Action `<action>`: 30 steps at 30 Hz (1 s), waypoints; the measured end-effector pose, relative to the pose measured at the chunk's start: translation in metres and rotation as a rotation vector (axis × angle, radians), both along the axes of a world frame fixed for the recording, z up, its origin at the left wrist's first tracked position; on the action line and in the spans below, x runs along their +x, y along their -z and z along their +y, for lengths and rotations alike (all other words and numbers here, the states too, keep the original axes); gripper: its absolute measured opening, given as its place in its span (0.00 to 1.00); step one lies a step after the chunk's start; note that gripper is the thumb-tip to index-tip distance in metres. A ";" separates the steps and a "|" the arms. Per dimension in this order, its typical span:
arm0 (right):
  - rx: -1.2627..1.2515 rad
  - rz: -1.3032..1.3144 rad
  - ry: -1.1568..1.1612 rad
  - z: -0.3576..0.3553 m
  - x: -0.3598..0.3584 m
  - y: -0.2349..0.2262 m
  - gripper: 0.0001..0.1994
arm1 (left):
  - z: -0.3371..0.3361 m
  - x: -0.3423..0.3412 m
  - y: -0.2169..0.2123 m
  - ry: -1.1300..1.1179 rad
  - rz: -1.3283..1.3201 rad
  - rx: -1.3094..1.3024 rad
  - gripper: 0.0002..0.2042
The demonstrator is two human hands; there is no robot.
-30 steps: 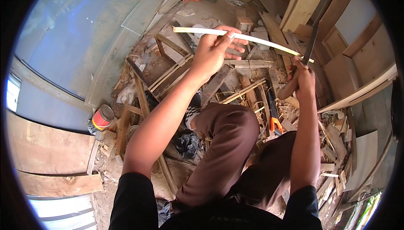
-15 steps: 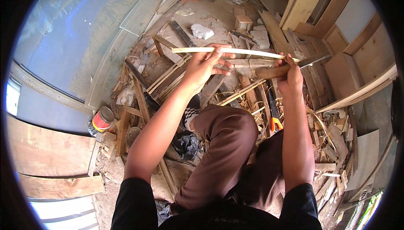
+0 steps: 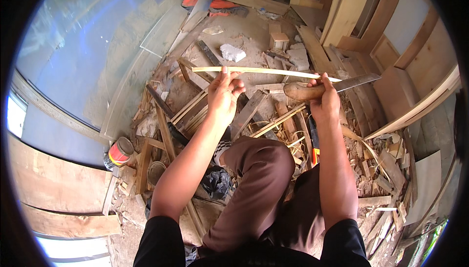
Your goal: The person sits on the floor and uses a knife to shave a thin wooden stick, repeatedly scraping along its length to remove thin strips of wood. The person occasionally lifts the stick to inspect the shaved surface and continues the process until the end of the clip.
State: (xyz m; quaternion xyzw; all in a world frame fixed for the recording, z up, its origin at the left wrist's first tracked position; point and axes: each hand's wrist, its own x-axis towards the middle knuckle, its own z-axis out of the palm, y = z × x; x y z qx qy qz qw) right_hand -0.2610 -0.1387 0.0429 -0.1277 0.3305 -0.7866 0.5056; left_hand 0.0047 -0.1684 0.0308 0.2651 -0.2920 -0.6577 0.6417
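A long, thin, pale strip of split wood or bamboo (image 3: pixel 266 71) stretches level between my two hands, above my bent knees. Near its left end my left hand (image 3: pixel 224 93) pinches it between thumb and fingers, the other fingers loosely curled. My right hand (image 3: pixel 325 98) is wrapped round the wooden handle of a large knife (image 3: pixel 304 91), its blade pointing out to the right. Thumb and forefinger of that same hand also pinch the strip's right end, close beside the blade's base.
Wood offcuts, sticks and shavings litter the ground, with a saw's orange handle (image 3: pixel 316 156) by my right knee. A red tin (image 3: pixel 120 151) stands at left and a black plastic bag (image 3: pixel 217 181) by my leg. Wooden frames (image 3: pixel 391 18) lean at right; a white block (image 3: pixel 232 52) lies ahead.
The strip and both hands have come slightly lower and to the left. My left fingers have curled in from a wider spread, and the knife's handle and blade show more fully.
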 end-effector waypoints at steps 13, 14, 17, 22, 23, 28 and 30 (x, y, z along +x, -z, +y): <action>-0.133 0.130 0.127 0.021 0.000 -0.021 0.08 | -0.034 -0.004 -0.021 0.003 -0.003 0.239 0.17; -0.139 0.114 0.137 0.021 -0.009 -0.022 0.08 | -0.040 -0.005 -0.030 0.045 -0.003 0.229 0.16; -0.202 0.102 0.151 0.023 -0.034 -0.025 0.09 | -0.057 -0.022 -0.058 0.091 -0.083 0.158 0.14; -0.219 0.077 0.121 0.013 -0.064 -0.019 0.08 | -0.062 -0.030 -0.073 0.313 -0.042 0.022 0.09; -0.224 0.075 0.110 0.011 -0.066 -0.017 0.09 | -0.056 -0.029 -0.071 0.315 -0.056 0.014 0.09; -0.080 -0.038 -0.025 0.011 -0.068 -0.014 0.07 | -0.046 -0.006 -0.063 0.364 -0.047 -0.224 0.10; -0.020 -0.080 -0.050 0.008 -0.067 -0.005 0.07 | -0.039 -0.002 -0.061 0.371 -0.054 -0.231 0.11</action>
